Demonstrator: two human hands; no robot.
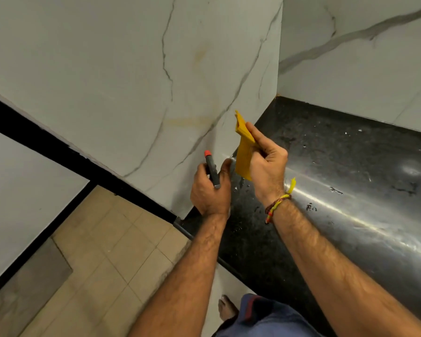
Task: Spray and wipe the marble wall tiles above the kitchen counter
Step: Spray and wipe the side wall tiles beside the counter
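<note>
My hands work in the open air over the black counter (pixel 326 152), hemmed on the left by the veined marble wall (pixel 107 69) and behind by the rear marble wall (pixel 374 69), the two meeting in a closed corner beyond the countertop.

Two hands show above the black counter (pixel 338 166): one left hand (pixel 210 188) and one right hand (pixel 267 164). One spray bottle (pixel 212 170) sits in the left, one yellow cloth (pixel 244 147) in the right. One threaded bracelet (pixel 276 206) circles the right wrist. Two marble wall faces (pixel 107 69) meet at the counter's far corner. One bare foot (pixel 226 310) stands below the counter's edge.
</note>
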